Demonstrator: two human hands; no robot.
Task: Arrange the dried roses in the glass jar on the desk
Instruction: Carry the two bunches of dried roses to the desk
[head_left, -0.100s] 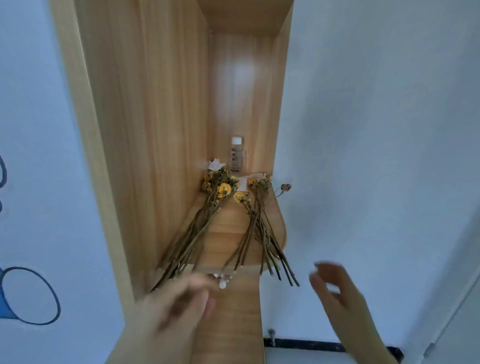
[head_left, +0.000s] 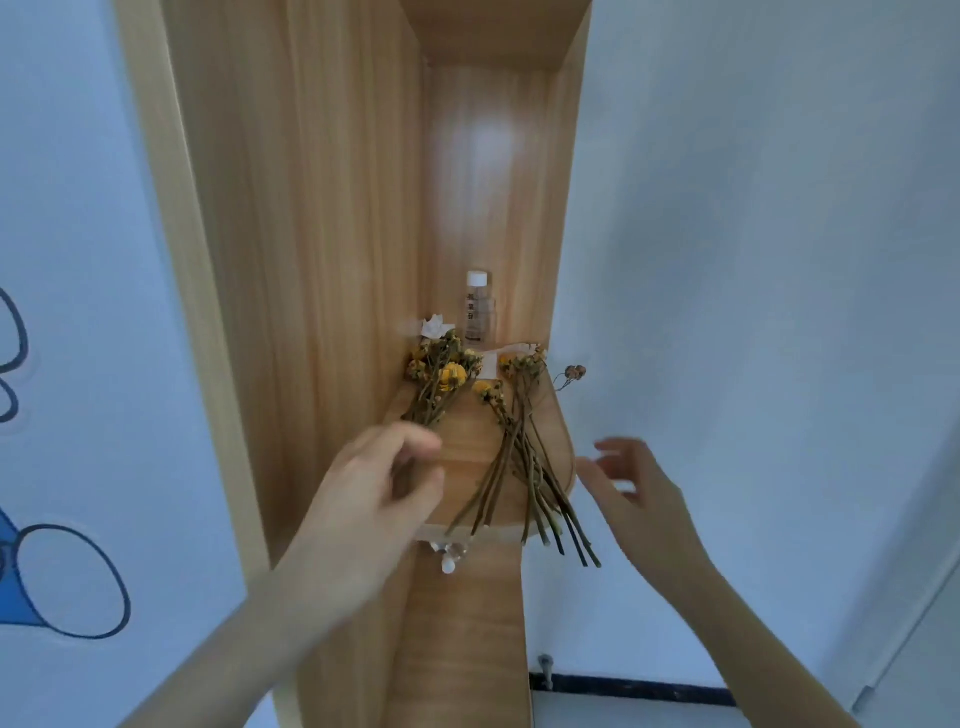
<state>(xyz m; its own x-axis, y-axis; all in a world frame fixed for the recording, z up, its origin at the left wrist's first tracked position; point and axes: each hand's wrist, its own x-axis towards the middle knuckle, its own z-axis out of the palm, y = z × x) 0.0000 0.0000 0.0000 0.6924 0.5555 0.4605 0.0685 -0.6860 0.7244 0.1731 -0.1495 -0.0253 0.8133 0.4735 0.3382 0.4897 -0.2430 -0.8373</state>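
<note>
Two bunches of dried yellow flowers lie on a wooden shelf (head_left: 467, 441) inside a tall wooden niche. The left bunch (head_left: 441, 376) has its heads near the back; my left hand (head_left: 382, 488) lies over its stems with curled fingers, and motion blur hides whether it grips them. The right bunch (head_left: 519, 457) fans out, its stem ends hanging over the shelf's front edge. My right hand (head_left: 631, 493) hovers just right of those stems, fingers spread, holding nothing. A small clear glass bottle (head_left: 478, 312) with a white cap stands upright at the back.
A crumpled white paper (head_left: 434, 327) sits by the back left corner. The niche's wooden side wall (head_left: 311, 260) closes in tight on the left; a pale wall (head_left: 753, 312) lies to the right. A small white knob (head_left: 449, 564) hangs under the shelf front.
Both hands have moved up and forward towards the shelf. My left hand now covers the left bunch's stems; my right hand has come close to the right bunch's stem ends.
</note>
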